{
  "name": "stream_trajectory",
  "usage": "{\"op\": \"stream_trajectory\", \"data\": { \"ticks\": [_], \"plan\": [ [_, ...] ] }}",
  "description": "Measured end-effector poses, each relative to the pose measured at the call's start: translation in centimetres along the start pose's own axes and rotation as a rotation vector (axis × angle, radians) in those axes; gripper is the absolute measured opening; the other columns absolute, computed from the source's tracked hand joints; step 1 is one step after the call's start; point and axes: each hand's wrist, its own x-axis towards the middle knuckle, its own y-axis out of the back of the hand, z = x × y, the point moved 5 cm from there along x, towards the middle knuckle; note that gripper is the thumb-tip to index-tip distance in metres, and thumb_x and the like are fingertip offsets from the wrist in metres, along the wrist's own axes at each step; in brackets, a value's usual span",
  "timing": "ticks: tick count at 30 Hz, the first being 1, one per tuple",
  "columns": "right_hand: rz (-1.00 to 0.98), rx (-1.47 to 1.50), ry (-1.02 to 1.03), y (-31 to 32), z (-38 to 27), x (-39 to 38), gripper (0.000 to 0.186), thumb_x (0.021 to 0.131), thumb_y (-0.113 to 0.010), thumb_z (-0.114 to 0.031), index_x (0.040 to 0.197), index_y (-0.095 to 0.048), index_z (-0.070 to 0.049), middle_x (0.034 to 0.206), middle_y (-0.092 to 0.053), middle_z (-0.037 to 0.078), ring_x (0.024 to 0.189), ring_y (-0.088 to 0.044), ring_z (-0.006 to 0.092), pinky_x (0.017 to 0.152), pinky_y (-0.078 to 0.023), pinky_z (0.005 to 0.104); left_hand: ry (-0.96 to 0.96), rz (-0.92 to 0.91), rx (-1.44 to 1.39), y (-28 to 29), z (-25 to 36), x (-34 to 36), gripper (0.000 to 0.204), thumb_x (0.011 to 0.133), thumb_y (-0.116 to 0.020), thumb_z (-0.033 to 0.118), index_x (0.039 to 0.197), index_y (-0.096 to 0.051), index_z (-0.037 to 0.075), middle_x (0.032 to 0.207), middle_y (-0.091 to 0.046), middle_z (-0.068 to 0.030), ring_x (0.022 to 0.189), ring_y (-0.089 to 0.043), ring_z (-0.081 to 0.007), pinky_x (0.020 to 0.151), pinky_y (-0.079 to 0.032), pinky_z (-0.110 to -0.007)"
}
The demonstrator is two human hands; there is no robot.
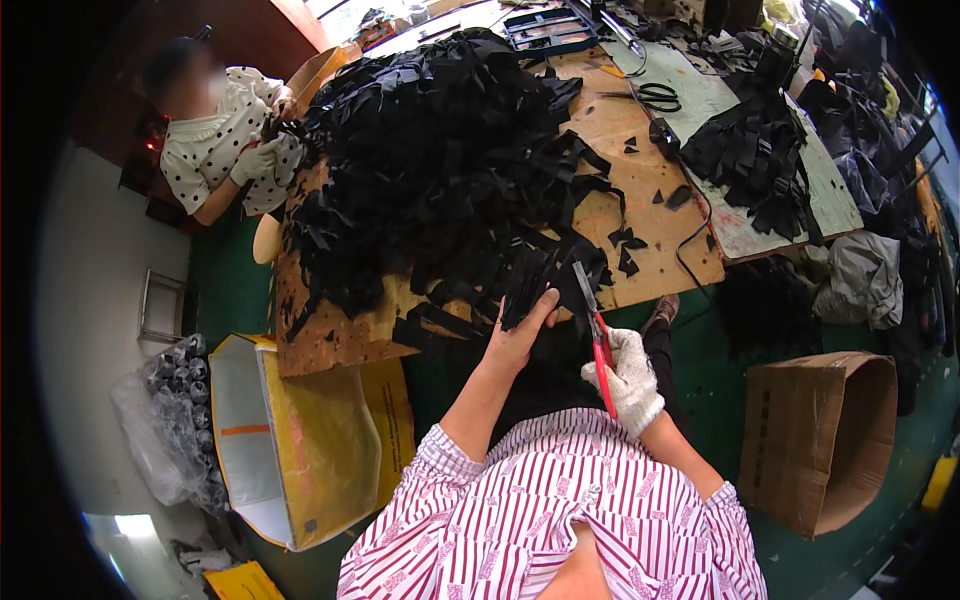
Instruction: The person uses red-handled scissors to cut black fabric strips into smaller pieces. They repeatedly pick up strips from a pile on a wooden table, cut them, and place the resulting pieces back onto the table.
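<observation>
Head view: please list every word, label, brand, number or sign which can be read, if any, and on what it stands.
None can be read.
Yellow panel: lines of dark print, too small to read.
Red-handled tool in the right hand: no readable lettering.

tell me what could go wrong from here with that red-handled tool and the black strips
The bare left hand grips a bundle of black strips close to the metal end of the red-handled tool. A slip could pinch or nick those fingers, as only the right hand wears a glove.

The big black pile reaches the edge of the wooden table, so loose pieces might slide off.
</observation>
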Motion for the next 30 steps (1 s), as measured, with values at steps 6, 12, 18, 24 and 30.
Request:
{"op": "stream_trajectory", "data": {
  "ticks": [6, 12, 18, 24, 30],
  "plan": [
    [-0.032, 0.002, -0.103, -0.1, 1.2, 0.4, 0.056, 0.072, -0.076, -0.018, 0.114, -0.042, 0.000, 0.090, -0.055, 0.008, 0.078, -0.055, 0.0150, 0.073, -0.047, 0.0297, -0.059, -0.042, 0.111, 0.4, 0.2, 0.4, 0.009, 0.085, -0.061, 0.010, 0.080, -0.054, 0.008, 0.066, -0.046, 0.0030, 0.058, -0.042, -0.0070, 0.053, -0.034, -0.024],
    [-0.022, -0.028, -0.058, 0.7, 1.0, 0.6, 0.054, 0.073, -0.075, -0.017, 0.114, -0.043, -0.002, 0.088, -0.054, 0.006, 0.075, -0.053, 0.0145, 0.072, -0.046, 0.0296, -0.110, -0.089, 0.276, 0.0, -0.7, 0.3, 0.020, 0.087, -0.058, 0.014, 0.071, -0.050, 0.006, 0.059, -0.042, 0.0040, 0.055, -0.038, -0.0054, 0.051, -0.030, -0.025],
    [-0.074, 0.089, -0.108, 0.2, 1.5, 0.1, 0.046, 0.077, -0.059, 0.000, 0.117, -0.037, -0.003, 0.077, -0.047, 0.001, 0.055, -0.045, 0.0060, 0.048, -0.040, 0.0207, -0.075, -0.092, 0.261, 0.6, -1.1, 0.3, 0.014, 0.086, -0.060, 0.012, 0.075, -0.051, 0.007, 0.063, -0.042, 0.0042, 0.056, -0.039, -0.0060, 0.052, -0.031, -0.024],
    [-0.039, 0.021, 0.039, 0.3, 2.1, 0.9, 0.046, 0.076, -0.058, 0.000, 0.116, -0.037, -0.003, 0.076, -0.047, 0.001, 0.054, -0.045, 0.0064, 0.048, -0.040, 0.0204, -0.099, -0.093, 0.304, -0.4, -0.9, -0.7, 0.023, 0.088, -0.059, 0.017, 0.070, -0.050, 0.006, 0.059, -0.042, 0.0045, 0.055, -0.038, -0.0052, 0.050, -0.029, -0.025],
    [-0.052, 0.211, -0.259, -0.3, -0.3, -0.5, 0.043, 0.078, -0.066, -0.010, 0.112, -0.040, -0.003, 0.083, -0.050, 0.003, 0.057, -0.046, 0.0076, 0.053, -0.043, 0.0223, -0.012, -0.010, 0.140, -0.3, -1.1, -0.7, 0.019, 0.088, -0.059, 0.014, 0.072, -0.051, 0.007, 0.060, -0.043, 0.0035, 0.057, -0.040, -0.0054, 0.052, -0.032, -0.024]
  ]
}}
